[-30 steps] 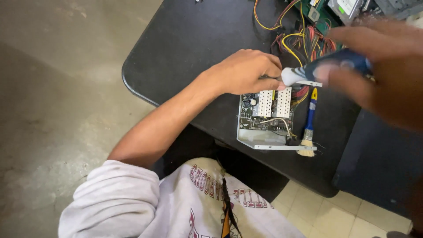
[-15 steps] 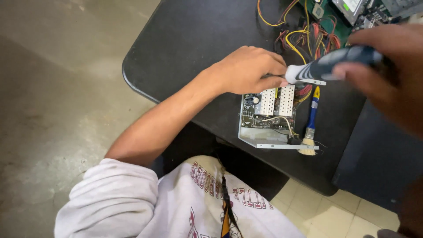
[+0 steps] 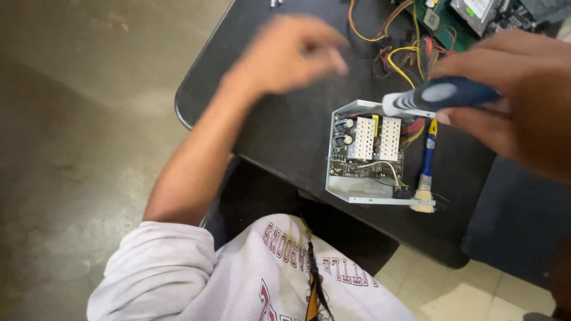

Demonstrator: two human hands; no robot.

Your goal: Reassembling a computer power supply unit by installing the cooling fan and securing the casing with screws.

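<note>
An opened power supply [image 3: 369,157] in a grey metal case lies on the black table [image 3: 279,142], its circuit board and white heat sinks showing. My right hand [image 3: 511,101] grips a blue and grey tool handle [image 3: 440,96] just above the case's upper right corner. My left hand [image 3: 291,53] is blurred, raised over the table to the upper left of the case, holding nothing, fingers loosely curled. A small paintbrush [image 3: 426,172] with a blue and yellow handle lies along the case's right side.
Yellow, orange and red wires [image 3: 398,56] run from the case toward a green circuit board [image 3: 470,18] at the table's far edge. The table's rounded corner is at the left, with bare floor [image 3: 77,148] beyond. My grey sweatshirt [image 3: 250,279] fills the bottom.
My left hand has lifted off the power supply and swung up and to the left, uncovering the case. My right hand still holds the tool near the case's corner.
</note>
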